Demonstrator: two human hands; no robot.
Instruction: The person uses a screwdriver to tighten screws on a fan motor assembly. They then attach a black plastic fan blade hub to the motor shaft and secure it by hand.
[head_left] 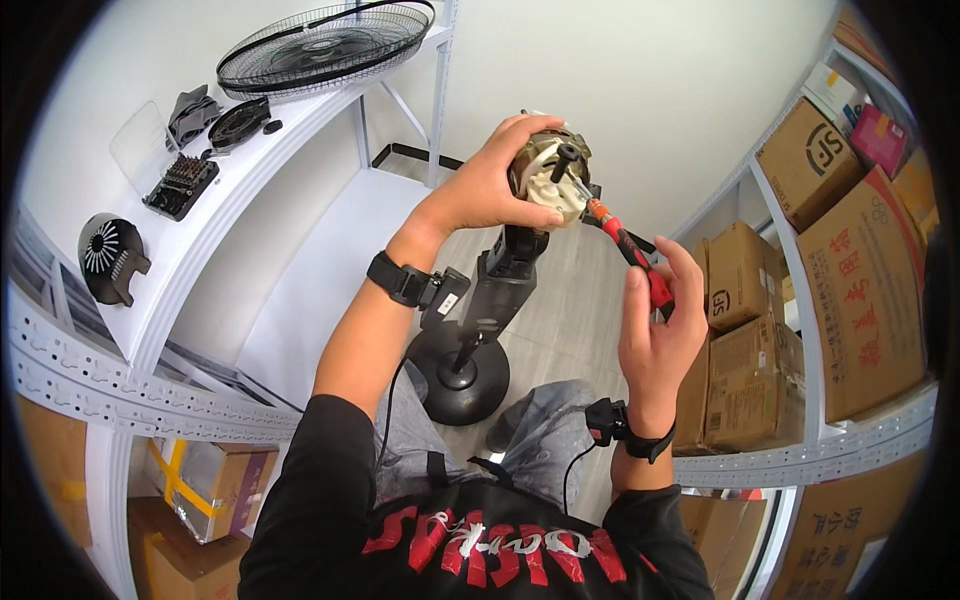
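Note:
My left hand (492, 180) is wrapped round the fan motor (556, 185) at the top of a black fan stand (500, 285). A white plastic gear housing and a short black knob show on the motor's near face. My right hand (662, 315) grips a red and black screwdriver (632, 250) by its handle. Its shaft slants up and left, with the tip at the motor's right side; whether it sits in a screw is too small to tell. The stand's round black base (458, 375) rests on the floor between my legs.
On the white shelf to the left lie a fan grille (325, 48), a black ring-shaped part (240, 123), a grey cloth (193, 112), a screwdriver bit set (181, 186) and a black motor cover (113, 258). Cardboard boxes (745, 275) fill the right-hand rack.

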